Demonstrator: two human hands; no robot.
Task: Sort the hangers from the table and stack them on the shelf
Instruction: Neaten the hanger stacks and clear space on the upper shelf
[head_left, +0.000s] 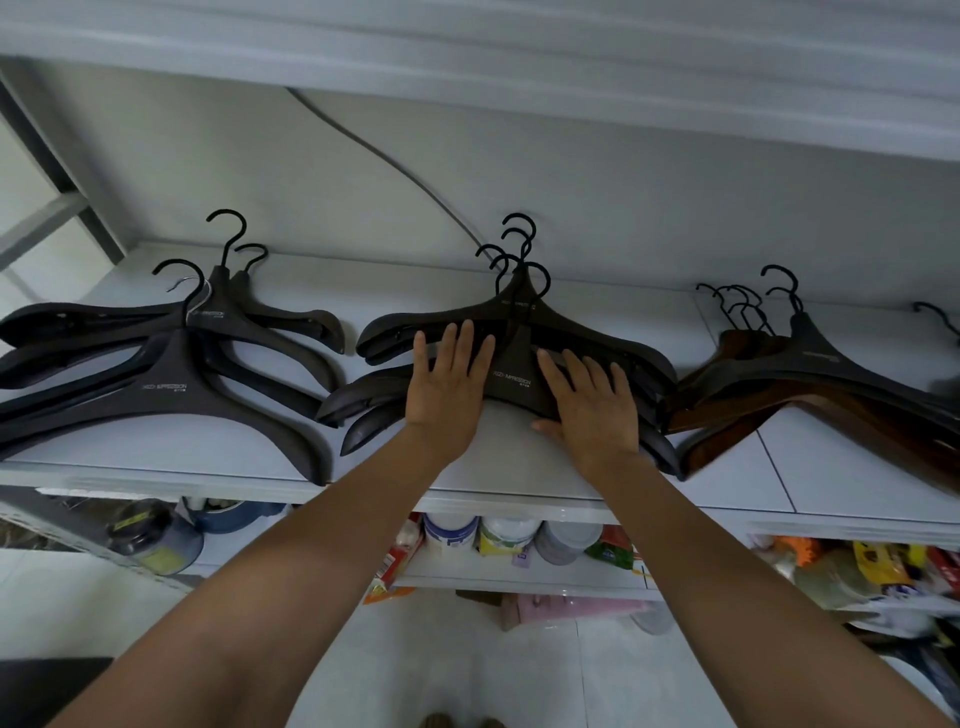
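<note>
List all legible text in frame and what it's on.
"IMPRESSION", first word blurred: top dark plastic hanger, middle pile.
"IMPRESSION", first word blurred: front dark plastic hanger, left pile.
Unreadable: prints on rear left hanger, right pile's dark hanger, lower-shelf tins and packets.

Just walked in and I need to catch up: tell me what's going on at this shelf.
A person stands at a white shelf with both hands laid flat on the middle stack of dark hangers: left hand on its left side, right hand on its right, fingers straight. Another dark stack lies to the left. A pile mixing brown wooden and dark hangers lies to the right. Neither hand grips a hanger.
</note>
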